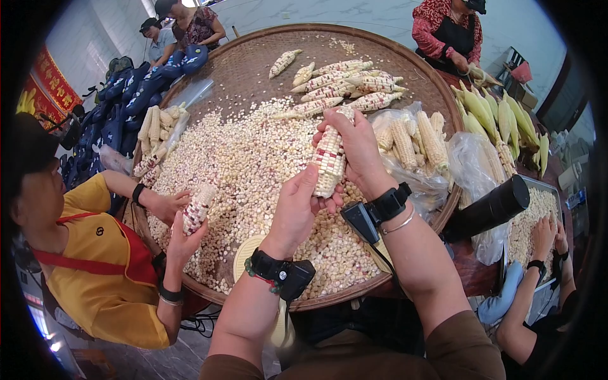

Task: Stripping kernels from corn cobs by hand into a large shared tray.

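Both my hands hold one ear of corn [329, 156], white with dark red kernels, tilted above the heap of loose kernels. My left hand [298, 202] grips its lower end, the thumb pressed on the kernels. Around the upper part wraps my right hand [358, 147], which hides some of that side. Loose corn kernels [237, 147] cover much of the round woven tray [247, 64] beneath. Just beyond my hands lies a pile of husked corn ears [342, 85] with red and white kernels.
Bare cobs [406, 142] fill a plastic bag at the tray's right, beside a black bottle [489, 206]. Unhusked corn [503, 114] lies farther right. A co-worker in yellow [99, 266] holds another ear [197, 209] at left. Another person's hands [546, 237] work in a metal tray of kernels [536, 204].
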The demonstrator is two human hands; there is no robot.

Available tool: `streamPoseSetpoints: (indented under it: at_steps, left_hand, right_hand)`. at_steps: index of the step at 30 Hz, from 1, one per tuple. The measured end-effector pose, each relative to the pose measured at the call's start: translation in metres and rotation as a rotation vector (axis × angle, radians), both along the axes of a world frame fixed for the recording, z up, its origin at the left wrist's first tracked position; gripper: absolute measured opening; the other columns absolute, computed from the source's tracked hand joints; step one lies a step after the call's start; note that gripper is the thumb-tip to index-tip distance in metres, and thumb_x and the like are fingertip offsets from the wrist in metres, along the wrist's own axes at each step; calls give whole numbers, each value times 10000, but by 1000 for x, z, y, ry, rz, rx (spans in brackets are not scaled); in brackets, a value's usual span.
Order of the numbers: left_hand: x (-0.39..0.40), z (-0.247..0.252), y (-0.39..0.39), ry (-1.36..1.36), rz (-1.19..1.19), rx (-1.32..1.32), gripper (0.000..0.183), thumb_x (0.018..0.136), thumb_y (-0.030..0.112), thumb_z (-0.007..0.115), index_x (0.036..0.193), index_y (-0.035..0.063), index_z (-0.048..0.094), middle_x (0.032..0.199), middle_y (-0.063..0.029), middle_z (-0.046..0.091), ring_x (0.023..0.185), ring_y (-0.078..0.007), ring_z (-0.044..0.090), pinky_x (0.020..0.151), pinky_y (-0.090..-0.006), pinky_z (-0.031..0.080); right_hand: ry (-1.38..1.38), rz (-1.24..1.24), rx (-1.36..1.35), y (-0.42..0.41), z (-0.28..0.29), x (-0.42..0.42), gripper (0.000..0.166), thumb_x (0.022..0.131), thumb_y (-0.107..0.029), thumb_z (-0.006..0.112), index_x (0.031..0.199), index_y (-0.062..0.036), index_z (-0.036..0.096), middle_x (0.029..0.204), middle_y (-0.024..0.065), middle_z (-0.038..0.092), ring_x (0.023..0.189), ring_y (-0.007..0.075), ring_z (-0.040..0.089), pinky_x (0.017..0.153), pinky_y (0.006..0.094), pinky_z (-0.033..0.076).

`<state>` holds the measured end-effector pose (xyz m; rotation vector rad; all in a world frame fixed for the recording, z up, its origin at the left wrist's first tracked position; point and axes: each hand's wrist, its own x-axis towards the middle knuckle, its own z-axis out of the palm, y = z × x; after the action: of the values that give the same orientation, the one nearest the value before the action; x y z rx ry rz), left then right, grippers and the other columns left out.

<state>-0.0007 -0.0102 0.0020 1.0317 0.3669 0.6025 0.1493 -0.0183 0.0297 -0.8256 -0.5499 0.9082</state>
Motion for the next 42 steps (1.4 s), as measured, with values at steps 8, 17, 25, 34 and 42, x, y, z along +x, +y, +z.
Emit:
streamPoseSetpoints:
  at_steps: [8,17,25,34,42]
  left_hand:
    - [0,-3,1,-20,-4,-6,455,1048,393,373,1136,-16,549,909,-129,659,725,-168,639,591,-252,481]
    - [1,-1,1,-28,16,-46,449,1054,371,350,1149,-28,535,897,-149,661,697,-184,637,562,-260,477]
    - [-1,-2,5,4,42,-166,494,1059,389,302,1133,-33,547,858,-118,649,660,-175,618,578,-268,497]
    - [4,-5,3,154,116,31,354,1014,335,503,1129,9,578,871,-80,654,688,-134,624,582,-235,478]
    - [1,-4,3,71,66,34,346,1022,315,488,1093,-9,591,859,-86,649,701,-139,626,577,-231,471]
  right_hand:
    - [-13,-11,-9,1,-1,0,222,913,-153,642,1038,-39,498,800,62,596,672,139,625,562,277,559]
    - [2,-14,-4,1,-1,0,224,910,-153,646,1042,-46,500,801,64,600,675,144,633,566,281,563]
    - [-8,-12,0,3,-4,-2,216,902,-151,651,1024,-48,506,799,63,602,674,152,639,568,292,563]
    - [-48,-38,4,3,-5,-3,197,902,-145,653,1006,-55,513,801,55,600,667,141,629,546,276,539]
    - [-53,-39,11,3,-5,-1,182,910,-141,646,1003,-54,515,798,51,601,666,137,629,544,273,538]
